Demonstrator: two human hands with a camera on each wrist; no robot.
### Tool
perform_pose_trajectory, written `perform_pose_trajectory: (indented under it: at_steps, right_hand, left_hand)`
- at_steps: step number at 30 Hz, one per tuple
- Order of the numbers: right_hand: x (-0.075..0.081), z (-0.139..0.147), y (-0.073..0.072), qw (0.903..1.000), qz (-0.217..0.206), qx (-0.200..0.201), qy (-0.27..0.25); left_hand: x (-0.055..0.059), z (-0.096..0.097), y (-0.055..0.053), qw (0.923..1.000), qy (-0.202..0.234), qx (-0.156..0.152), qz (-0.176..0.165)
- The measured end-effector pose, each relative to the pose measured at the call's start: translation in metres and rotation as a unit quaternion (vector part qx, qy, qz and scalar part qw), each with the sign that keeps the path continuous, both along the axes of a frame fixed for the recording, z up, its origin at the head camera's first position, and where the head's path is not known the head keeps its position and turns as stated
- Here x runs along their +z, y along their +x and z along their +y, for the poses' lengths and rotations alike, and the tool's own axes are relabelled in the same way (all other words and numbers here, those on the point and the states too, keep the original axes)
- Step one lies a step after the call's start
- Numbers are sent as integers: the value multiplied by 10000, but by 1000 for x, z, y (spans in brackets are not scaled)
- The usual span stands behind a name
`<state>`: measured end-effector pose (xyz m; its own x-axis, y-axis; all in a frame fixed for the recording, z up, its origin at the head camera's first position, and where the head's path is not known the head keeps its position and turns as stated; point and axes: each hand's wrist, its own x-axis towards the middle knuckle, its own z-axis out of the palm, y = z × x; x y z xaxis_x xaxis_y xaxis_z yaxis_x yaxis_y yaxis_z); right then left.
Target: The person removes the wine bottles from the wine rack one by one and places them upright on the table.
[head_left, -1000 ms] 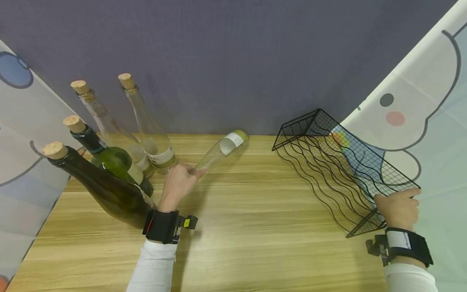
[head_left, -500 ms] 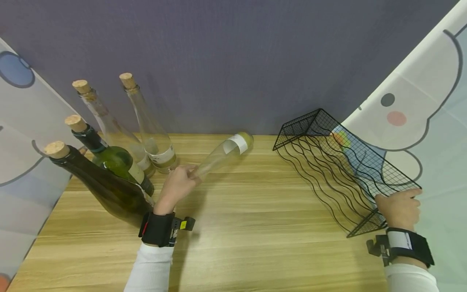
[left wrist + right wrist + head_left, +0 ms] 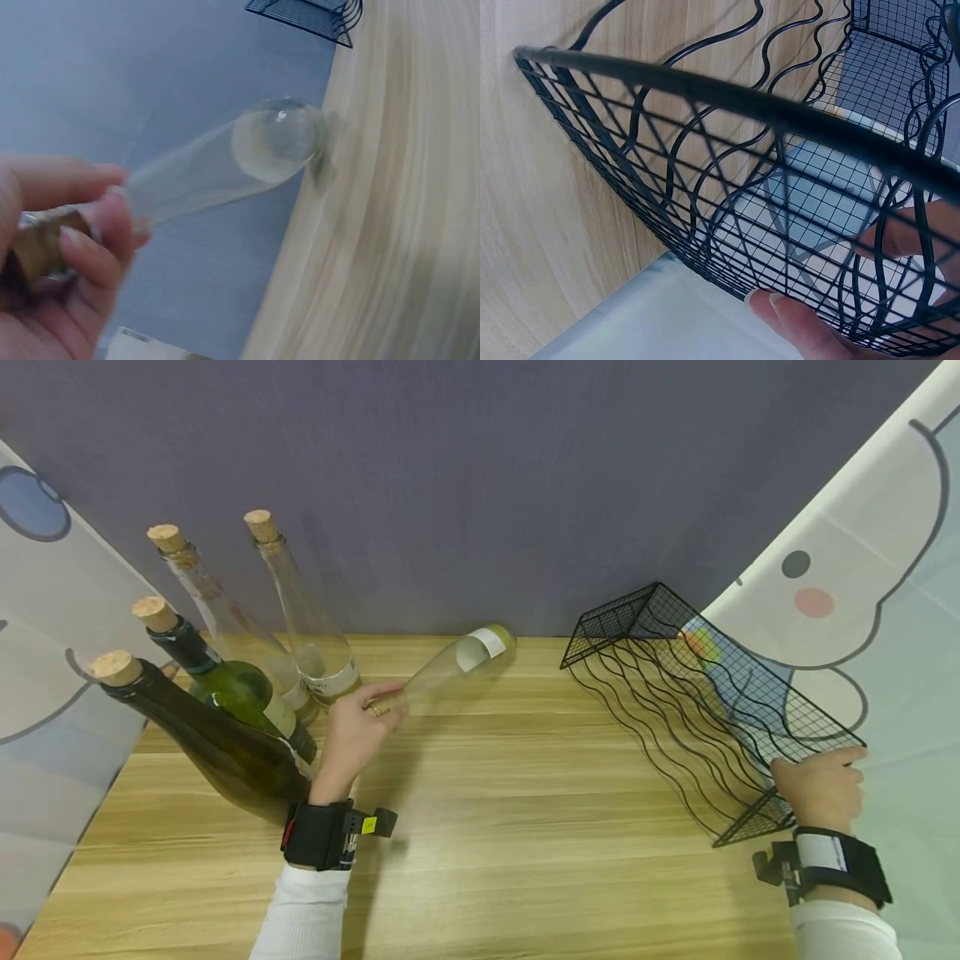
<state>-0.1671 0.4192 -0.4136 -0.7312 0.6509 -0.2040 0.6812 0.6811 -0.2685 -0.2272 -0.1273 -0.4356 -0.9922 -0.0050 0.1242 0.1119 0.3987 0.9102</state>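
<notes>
My left hand (image 3: pixel 360 727) holds a clear glass bottle (image 3: pixel 450 667) by its neck, between thumb and fingers. Its cork (image 3: pixel 382 705) shows inside the hand, and a white label (image 3: pixel 491 642) wraps the body near the base. The bottle lies tilted, base pointing to the back right; in the left wrist view the base (image 3: pixel 296 131) is right at the wooden tabletop. On the right, my right hand (image 3: pixel 821 789) grips the near end of a black wire bottle rack (image 3: pixel 675 710) with wavy bars. Its fingertips (image 3: pixel 787 311) press the mesh end panel in the right wrist view.
Several corked bottles stand at the left: a dark one (image 3: pixel 225 752), a green one (image 3: pixel 243 689) and clear ones such as the rearmost clear bottle (image 3: pixel 318 643). A grey panel (image 3: pixel 480 493) rises behind the wooden table (image 3: pixel 525 852). Printed cloth (image 3: pixel 892 635) hangs beside the rack.
My left hand has drawn slightly left and its fingers have shifted on the neck, so the cork now shows. The bottle's base swung slightly right, then partly back. My right hand and the rack stay put.
</notes>
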Motion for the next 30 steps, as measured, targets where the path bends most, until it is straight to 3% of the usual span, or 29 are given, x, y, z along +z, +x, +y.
perform_pose_trajectory:
  at_steps: [3, 5, 8, 12, 17, 21, 23, 26, 30]
  right_hand:
    - [0, 0, 1, 10000, 6, 6, -10]
    - [1, -2, 1, 10000, 37, -1, -2]
    - [2, -5, 1, 10000, 67, -13, 6]
    - [4, -7, 2, 10000, 69, -30, -10]
    - [5, -9, 3, 9999, 90, -54, -25]
    - [5, -9, 3, 10000, 85, -25, -17]
    - [5, -8, 4, 10000, 79, 0, -8]
    - [7, -9, 4, 10000, 46, 7, -28]
    - [7, -9, 4, 10000, 16, -4, -39]
  left_hand:
    - [-6, 2, -3, 9963, 732, 398, 210]
    - [-10, 4, -6, 9881, 1324, 706, 345]
    - [-17, 7, -10, 9671, 2195, 1161, 553]
    - [-23, 11, -14, 9397, 2897, 1538, 971]
    - [-28, 15, -18, 9209, 3093, 1810, 1533]
    - [-27, 16, -21, 9171, 3023, 1977, 1688]
    - [-25, 17, -22, 9092, 3280, 1940, 1675]
    - [-21, 17, -23, 8792, 4268, 1440, 1551]
    - [-19, 15, -24, 8198, 5524, 451, 1442]
